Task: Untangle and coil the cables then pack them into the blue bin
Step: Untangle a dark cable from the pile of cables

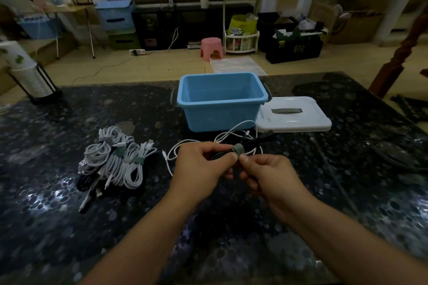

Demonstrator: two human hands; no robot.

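Observation:
My left hand [201, 164] grips a coiled black cable [257, 142] just above the dark table. A grey-green strap [238, 148] wraps that cable, and my right hand [266, 172] pinches the strap's end. Under my hands a loose white cable [231, 135] lies on the table. The blue bin [222, 113] stands open just behind, with nothing visible inside it. To the left lies a pile of coiled white cables [115, 159] tied with similar straps, with a black cable partly under them.
The bin's white lid [298, 120] lies flat to the right of the bin. A stack of paper cups in a black holder [30, 76] stands at the table's far left. A dark cord [398, 157] lies at the right edge.

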